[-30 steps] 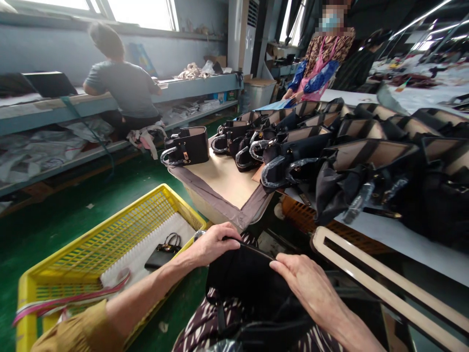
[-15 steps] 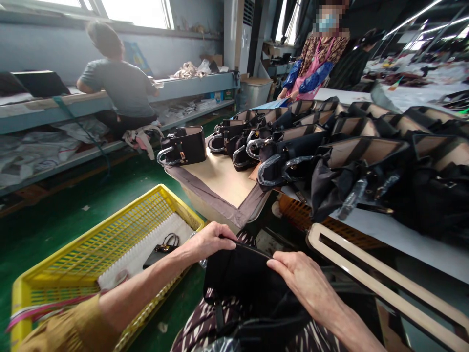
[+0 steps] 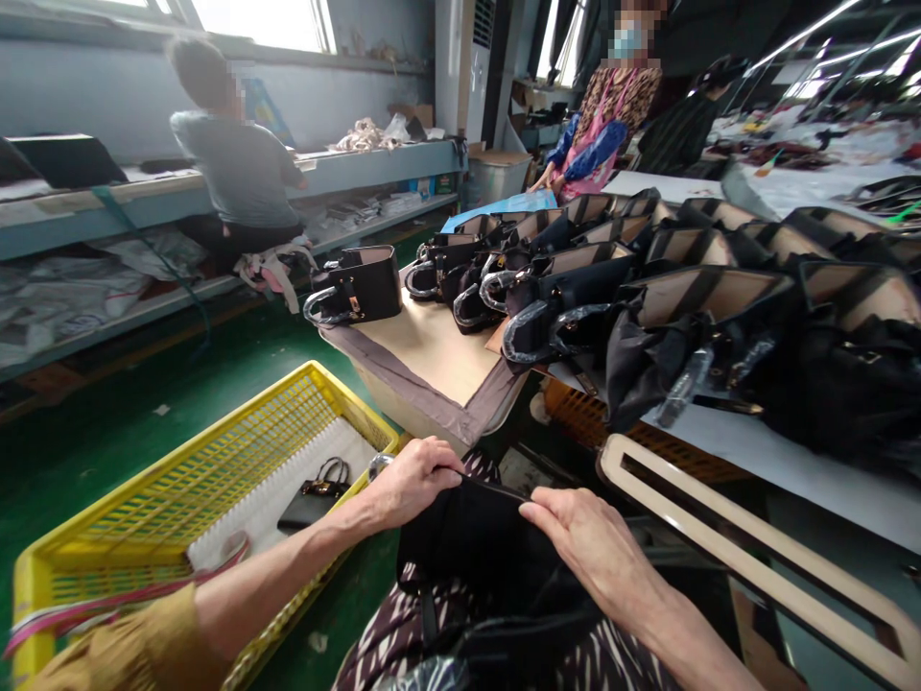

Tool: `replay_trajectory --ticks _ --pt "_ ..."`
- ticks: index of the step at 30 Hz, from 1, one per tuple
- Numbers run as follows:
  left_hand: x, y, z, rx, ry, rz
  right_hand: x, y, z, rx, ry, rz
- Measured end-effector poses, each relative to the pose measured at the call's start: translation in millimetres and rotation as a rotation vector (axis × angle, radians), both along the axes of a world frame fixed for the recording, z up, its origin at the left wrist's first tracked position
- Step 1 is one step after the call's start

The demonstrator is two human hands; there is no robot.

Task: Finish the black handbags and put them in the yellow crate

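Here, a black bag (image 3: pixel 482 537) lies across the patterned cloth (image 3: pixel 378 633) on the person's lap, its far edge raised between both hands. The left hand (image 3: pixel 421 480) has a narrow grip, thumb and fingers pinching that edge near its left end; the right hand (image 3: pixel 576 523) pinches it further along, its grip just as narrow, with a short stretch of edge bare between them. Clear plastic (image 3: pixel 432 676) shows at the near side of the bag. Beside the left forearm, a yellow basket (image 3: pixel 107 504) stands over the green floor (image 3: pixel 79 451), holding a small black purse (image 3: pixel 308 507), a white sheet (image 3: pixel 248 509) and a pink strap (image 3: pixel 122 603). Ahead, a single black handbag (image 3: pixel 378 286) sits upright on a beige board (image 3: pixel 446 355) with a grey cloth border. To the right, rows of black bags (image 3: pixel 683 288) crowd a pale tabletop (image 3: pixel 827 494), some with plastic-wrapped handles, and a long slotted frame (image 3: pixel 709 557) lies near the right forearm. Beyond the bags, a co-worker in a pink apron (image 3: pixel 594 134) stands by a blue sheet (image 3: pixel 529 202); another, in a grey shirt (image 3: pixel 234 173), sits at the left.
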State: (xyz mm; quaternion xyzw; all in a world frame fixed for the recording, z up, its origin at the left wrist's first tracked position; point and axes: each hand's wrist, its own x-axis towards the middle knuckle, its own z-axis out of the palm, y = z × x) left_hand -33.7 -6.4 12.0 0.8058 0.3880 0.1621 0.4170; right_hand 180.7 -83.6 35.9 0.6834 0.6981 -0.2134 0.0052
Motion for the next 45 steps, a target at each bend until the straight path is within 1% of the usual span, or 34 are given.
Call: replay_trajectory --ticks 4,9,12,16,21,25,30,38,45 --pt "1 -4 -3.5 0.050 0.033 -0.019 -6 3 4.4 0.048 -0.057 0.033" --pt "2 -6 0.2 0.060 0.060 -0.024 -11 12 5.2 0.081 -0.113 0.096" --pt "2 -6 1.5 0.053 0.070 -0.019 -9 16 0.2 0.099 -0.089 0.115" --pt "2 -4 -0.9 0.047 0.076 0.008 -7 17 -5.3 0.107 -0.050 0.128" --pt "4 -6 -4.1 0.050 0.046 0.033 -13 17 -2.5 0.128 -0.077 0.152" --pt "8 -10 -3.4 0.066 0.042 0.034 -22 20 0.8 0.097 -0.006 0.212" --pt "8 -10 -1.1 0.019 0.006 0.063 -26 22 -3.6 0.062 0.102 0.159" --pt "9 -12 -0.2 -0.028 -0.013 0.112 -28 19 -8.0 0.107 0.066 0.139" --pt "12 -16 2.3 -0.006 -0.024 0.103 -41 24 -5.3 0.088 0.217 0.156"
